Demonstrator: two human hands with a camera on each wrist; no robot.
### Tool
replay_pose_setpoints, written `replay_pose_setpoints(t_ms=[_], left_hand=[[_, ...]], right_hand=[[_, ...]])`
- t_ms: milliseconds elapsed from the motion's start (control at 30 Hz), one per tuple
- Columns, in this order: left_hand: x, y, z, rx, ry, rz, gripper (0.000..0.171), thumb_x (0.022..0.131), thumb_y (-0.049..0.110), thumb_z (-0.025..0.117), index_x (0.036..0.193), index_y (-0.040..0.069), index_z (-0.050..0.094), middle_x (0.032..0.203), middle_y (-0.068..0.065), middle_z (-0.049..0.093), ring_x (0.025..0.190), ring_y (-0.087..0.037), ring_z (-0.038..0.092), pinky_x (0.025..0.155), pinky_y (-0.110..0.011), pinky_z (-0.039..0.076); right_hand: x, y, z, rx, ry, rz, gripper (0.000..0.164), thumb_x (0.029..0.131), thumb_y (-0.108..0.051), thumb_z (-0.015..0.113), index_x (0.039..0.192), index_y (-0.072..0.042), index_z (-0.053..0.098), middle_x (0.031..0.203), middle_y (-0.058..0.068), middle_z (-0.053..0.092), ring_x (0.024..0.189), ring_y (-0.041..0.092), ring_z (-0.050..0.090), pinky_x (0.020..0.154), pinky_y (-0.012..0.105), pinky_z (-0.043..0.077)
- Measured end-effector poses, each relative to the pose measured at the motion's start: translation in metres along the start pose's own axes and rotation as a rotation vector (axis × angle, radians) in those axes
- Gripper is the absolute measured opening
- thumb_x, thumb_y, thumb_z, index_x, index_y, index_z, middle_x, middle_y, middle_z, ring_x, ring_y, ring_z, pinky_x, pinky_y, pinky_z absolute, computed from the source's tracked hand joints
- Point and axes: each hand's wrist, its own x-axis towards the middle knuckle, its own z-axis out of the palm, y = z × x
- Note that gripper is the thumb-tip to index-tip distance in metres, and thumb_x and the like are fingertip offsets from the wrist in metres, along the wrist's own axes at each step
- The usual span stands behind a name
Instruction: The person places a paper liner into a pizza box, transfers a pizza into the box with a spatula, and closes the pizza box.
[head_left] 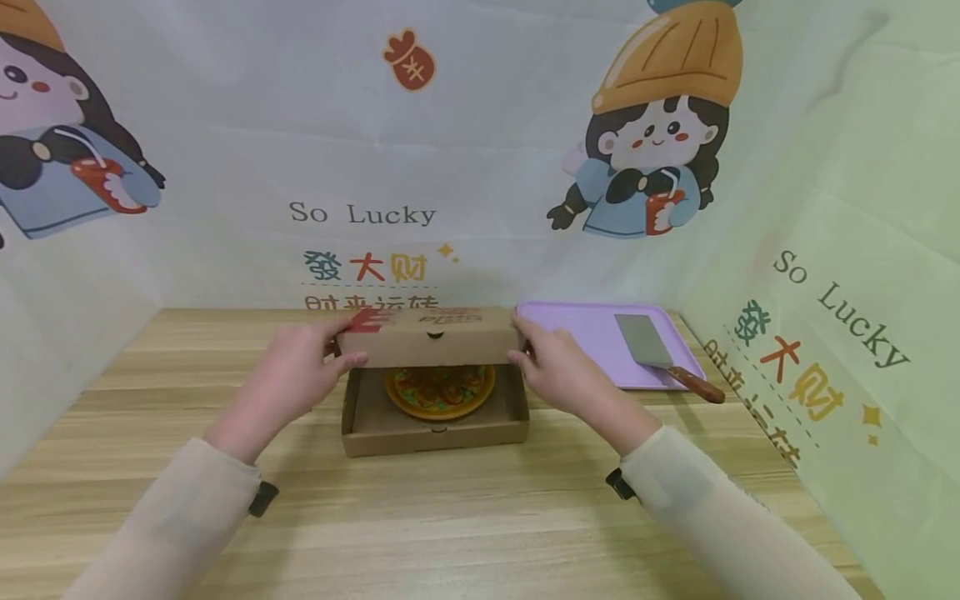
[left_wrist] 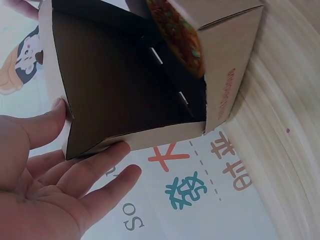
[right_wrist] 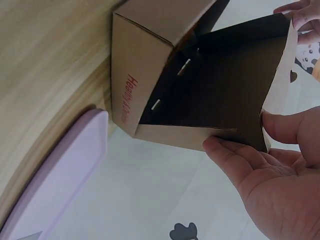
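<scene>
A brown cardboard pizza box (head_left: 480, 435) stands on the table with its lid (head_left: 397, 346) raised and tilted over the back part. Inside lies a pizza (head_left: 442, 402) with red and green toppings, its rear portion hidden by the lid. My left hand (head_left: 303, 362) holds the lid's left front corner, thumb on the front flap and fingers along the side. At the opposite corner, my right hand (head_left: 562, 371) grips the lid the same way. Both wrist views look into the lid's dark inner face (left_wrist: 110, 75), and the left one also shows part of the pizza (left_wrist: 180, 40).
A lilac tray (head_left: 566, 333) lies behind and right of the box. On it rests a flat rectangular metal blade (head_left: 643, 340), its wooden handle (head_left: 697, 385) sticking out past the tray's front right edge. Printed cloth walls (head_left: 495, 167) enclose the wooden table (head_left: 420, 525) at the back and right.
</scene>
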Motion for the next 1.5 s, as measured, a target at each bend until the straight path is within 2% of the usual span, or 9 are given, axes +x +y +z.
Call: replay_pose_setpoints(t_ms=[133, 233, 400, 667, 833, 1000, 1133, 1300, 1500], left_hand=[[-0.003, 0.000, 0.002, 0.020, -0.019, -0.010, 0.065, 0.105, 0.030, 0.070, 0.154, -0.006, 0.048, 0.139, -0.034, 0.066, 0.125, -0.049, 0.068, 0.102, -0.064, 0.057], [-0.005, -0.001, 0.005, 0.036, -0.018, -0.013, 0.065, 0.104, 0.031, 0.071, 0.153, -0.006, 0.050, 0.132, -0.033, 0.070, 0.100, -0.038, 0.072, 0.087, -0.052, 0.061], [-0.010, -0.003, 0.011, 0.049, -0.031, 0.006, 0.059, 0.101, 0.029, 0.075, 0.146, -0.005, 0.058, 0.103, -0.018, 0.074, 0.064, -0.018, 0.050, 0.058, -0.031, 0.044], [-0.018, -0.004, 0.021, 0.061, -0.030, 0.007, 0.059, 0.099, 0.027, 0.077, 0.144, -0.006, 0.059, 0.078, -0.009, 0.063, 0.052, -0.011, 0.037, 0.047, -0.025, 0.035], [-0.020, -0.003, 0.024, 0.073, -0.018, 0.011, 0.060, 0.098, 0.025, 0.079, 0.143, -0.009, 0.060, 0.083, -0.011, 0.067, 0.051, -0.012, 0.037, 0.048, -0.027, 0.036], [-0.023, -0.002, 0.029, 0.072, -0.039, -0.009, 0.062, 0.099, 0.024, 0.078, 0.146, -0.009, 0.056, 0.082, -0.012, 0.067, 0.052, -0.012, 0.038, 0.049, -0.026, 0.036], [-0.026, -0.003, 0.033, 0.066, -0.053, -0.025, 0.064, 0.099, 0.022, 0.077, 0.148, -0.011, 0.053, 0.082, -0.013, 0.068, 0.050, -0.011, 0.039, 0.047, -0.024, 0.035], [-0.028, -0.003, 0.035, 0.066, -0.045, -0.026, 0.064, 0.098, 0.021, 0.078, 0.147, -0.011, 0.054, 0.102, -0.022, 0.074, 0.052, -0.012, 0.043, 0.047, -0.024, 0.036], [-0.029, -0.003, 0.039, 0.077, -0.040, -0.015, 0.063, 0.098, 0.021, 0.079, 0.146, -0.012, 0.054, 0.111, -0.027, 0.075, 0.057, -0.014, 0.048, 0.049, -0.025, 0.039]], right_hand=[[-0.003, 0.001, 0.003, 0.012, -0.010, 0.009, 0.058, 0.110, -0.019, 0.059, 0.160, 0.003, 0.040, 0.100, 0.012, 0.072, 0.065, 0.014, 0.056, 0.065, 0.029, 0.052], [-0.006, 0.002, 0.005, 0.009, -0.005, 0.009, 0.058, 0.109, -0.019, 0.061, 0.159, 0.003, 0.042, 0.104, 0.013, 0.074, 0.071, 0.015, 0.060, 0.070, 0.030, 0.055], [-0.010, 0.002, 0.009, 0.008, -0.010, 0.019, 0.056, 0.108, -0.019, 0.063, 0.157, 0.003, 0.046, 0.122, 0.019, 0.076, 0.086, 0.018, 0.069, 0.079, 0.034, 0.061], [-0.015, 0.003, 0.016, 0.008, -0.039, 0.042, 0.055, 0.107, -0.018, 0.065, 0.155, 0.004, 0.048, 0.135, 0.025, 0.072, 0.107, 0.028, 0.075, 0.088, 0.038, 0.065], [-0.018, 0.004, 0.021, 0.005, -0.027, 0.043, 0.057, 0.106, -0.017, 0.067, 0.155, 0.004, 0.048, 0.130, 0.027, 0.073, 0.082, 0.019, 0.073, 0.073, 0.030, 0.063], [-0.020, 0.005, 0.025, 0.005, -0.044, 0.062, 0.060, 0.105, -0.018, 0.068, 0.156, 0.004, 0.047, 0.115, 0.024, 0.077, 0.057, 0.010, 0.051, 0.057, 0.024, 0.051], [-0.022, 0.005, 0.026, 0.000, -0.056, 0.069, 0.059, 0.105, -0.018, 0.068, 0.156, 0.004, 0.047, 0.118, 0.025, 0.076, 0.056, 0.010, 0.051, 0.057, 0.023, 0.050], [-0.023, 0.005, 0.028, -0.001, -0.057, 0.062, 0.059, 0.105, -0.017, 0.069, 0.156, 0.004, 0.048, 0.127, 0.027, 0.074, 0.056, 0.011, 0.053, 0.059, 0.024, 0.052], [-0.025, 0.006, 0.030, -0.007, -0.056, 0.065, 0.060, 0.104, -0.017, 0.069, 0.157, 0.003, 0.047, 0.127, 0.028, 0.074, 0.054, 0.010, 0.048, 0.059, 0.023, 0.052]])
